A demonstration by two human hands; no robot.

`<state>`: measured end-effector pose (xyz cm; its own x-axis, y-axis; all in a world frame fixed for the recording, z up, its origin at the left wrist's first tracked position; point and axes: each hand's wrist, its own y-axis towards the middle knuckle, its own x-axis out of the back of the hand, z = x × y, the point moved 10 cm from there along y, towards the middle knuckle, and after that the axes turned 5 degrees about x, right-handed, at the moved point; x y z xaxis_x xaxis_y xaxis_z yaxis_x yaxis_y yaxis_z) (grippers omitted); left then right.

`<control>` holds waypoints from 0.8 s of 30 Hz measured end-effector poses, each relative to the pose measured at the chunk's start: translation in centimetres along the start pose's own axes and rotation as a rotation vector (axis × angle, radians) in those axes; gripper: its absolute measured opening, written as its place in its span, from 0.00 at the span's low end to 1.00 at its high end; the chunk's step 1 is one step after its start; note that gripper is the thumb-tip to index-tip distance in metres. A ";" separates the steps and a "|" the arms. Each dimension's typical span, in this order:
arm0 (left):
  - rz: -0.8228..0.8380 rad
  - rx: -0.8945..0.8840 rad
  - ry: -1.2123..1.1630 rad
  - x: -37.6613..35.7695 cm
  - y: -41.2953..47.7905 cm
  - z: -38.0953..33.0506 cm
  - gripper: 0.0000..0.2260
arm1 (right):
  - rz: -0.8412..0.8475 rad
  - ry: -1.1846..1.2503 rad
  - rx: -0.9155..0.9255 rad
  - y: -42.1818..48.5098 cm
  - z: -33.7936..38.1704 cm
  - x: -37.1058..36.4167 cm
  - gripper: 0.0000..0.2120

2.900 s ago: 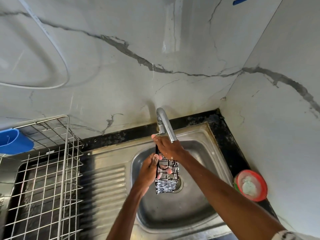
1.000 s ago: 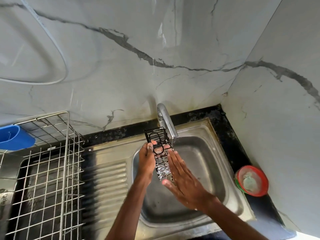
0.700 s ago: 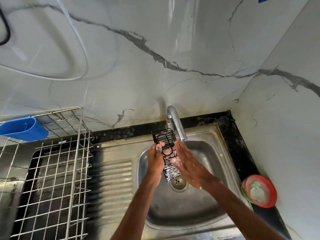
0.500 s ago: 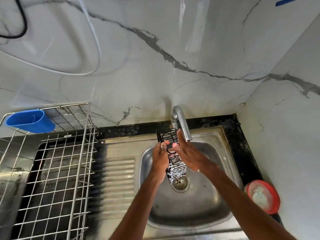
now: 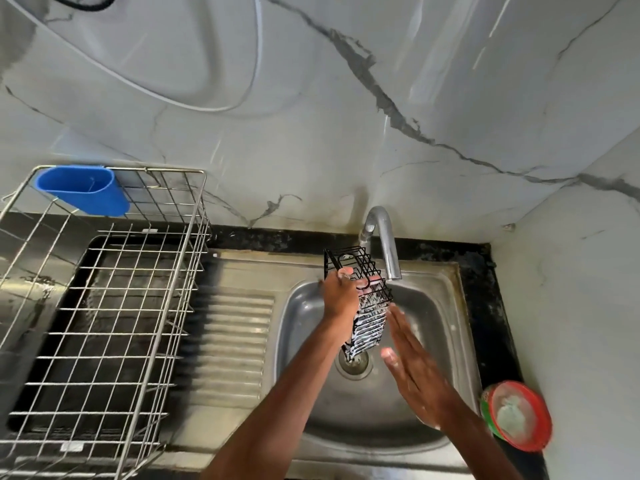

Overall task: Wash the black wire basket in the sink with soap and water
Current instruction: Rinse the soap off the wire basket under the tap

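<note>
Two hands are over your steel sink (image 5: pixel 441 329), whose walls leave open room on every side. Your left hand (image 5: pixel 340 300) grips the black wire basket (image 5: pixel 367 308) near its top, tilted above the drain (image 5: pixel 356 364), beside the faucet spout (image 5: pixel 387 249). Your right hand (image 5: pixel 414 374) is flat, fingers (image 5: pixel 399 323) straight, just beside the basket's sudsy lower end.

The left forearm (image 5: pixel 277 403) and the right forearm (image 5: pixel 485 452) are bare and slim from the near edge to the wrists, the left hand (image 5: pixel 341 299) and right hand (image 5: pixel 412 368) have short pale fingernails, and the right looks wet, with white flecks near its wrist.
</note>
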<state>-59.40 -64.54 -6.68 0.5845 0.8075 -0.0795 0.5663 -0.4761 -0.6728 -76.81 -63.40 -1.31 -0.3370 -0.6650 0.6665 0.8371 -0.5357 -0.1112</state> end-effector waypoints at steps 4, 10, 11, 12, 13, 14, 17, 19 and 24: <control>-0.027 0.001 0.040 -0.2 -0.1 0.1 0.11 | -0.043 -0.007 -0.010 2.2 -0.5 1.2 0.34; -0.087 -0.016 0.098 0.4 0.7 0.0 0.09 | 0.064 -0.095 -0.048 6.2 -3.3 0.7 0.38; -0.089 -0.006 0.101 0.4 0.8 0.0 0.08 | 0.081 -0.083 -0.053 6.8 -3.5 0.7 0.38; -0.089 -0.001 0.102 0.5 0.8 0.0 0.08 | 0.081 -0.063 -0.057 7.4 -3.2 1.0 0.39; -0.096 0.002 0.084 0.6 1.0 0.1 0.08 | 0.062 -0.028 -0.073 8.0 -3.0 1.5 0.41; -0.107 0.007 0.070 0.8 1.2 0.1 0.08 | 0.027 0.005 -0.095 8.4 -2.7 2.2 0.44; -0.138 0.020 0.034 1.3 1.8 0.1 0.10 | -0.022 -0.022 -0.104 8.7 -1.1 3.5 0.43; -0.154 0.036 0.058 1.4 2.2 0.1 0.11 | 0.005 0.007 -0.073 8.2 -0.8 2.8 0.33; -0.151 0.033 0.056 0.9 2.2 -0.4 0.14 | 0.012 0.052 -0.106 6.0 -3.0 2.2 0.36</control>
<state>-57.37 -65.00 -7.90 0.5264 0.8478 0.0651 0.6312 -0.3383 -0.6979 -73.78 -69.64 -2.77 -0.3518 -0.6964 0.6255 0.7915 -0.5780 -0.1984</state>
